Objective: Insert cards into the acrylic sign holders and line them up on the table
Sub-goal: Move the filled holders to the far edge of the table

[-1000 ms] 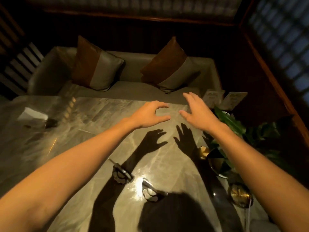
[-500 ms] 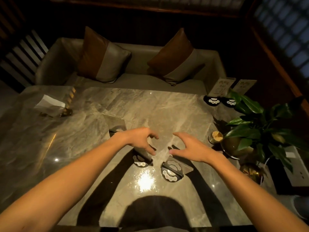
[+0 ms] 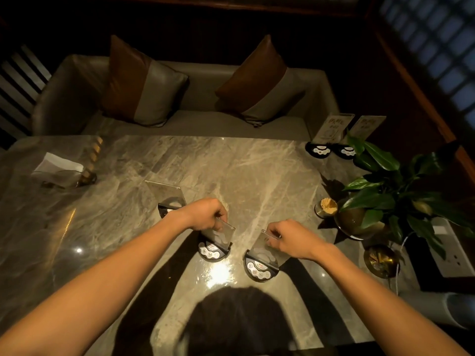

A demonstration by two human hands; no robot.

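Observation:
Three clear acrylic sign holders on dark round bases stand near the middle of the marble table [image 3: 257,163]. My left hand [image 3: 205,214] grips the top edge of the middle holder [image 3: 218,240]. My right hand [image 3: 288,238] pinches the top edge of the right holder [image 3: 262,255]. A third empty holder [image 3: 168,195] stands just behind my left wrist. Two holders with cards in them [image 3: 331,129] [image 3: 365,129] stand side by side at the table's far right corner.
A potted plant [image 3: 385,191] in a brass pot, a toothpick jar [image 3: 326,207] and a small brass dish [image 3: 380,258] crowd the right edge. A napkin holder [image 3: 61,170] sits far left. A sofa with two cushions [image 3: 144,83] lies beyond the table.
Both hands came back from the far right corner toward me, dropped onto the two nearest holders and took hold of their top edges. The view tilted down.

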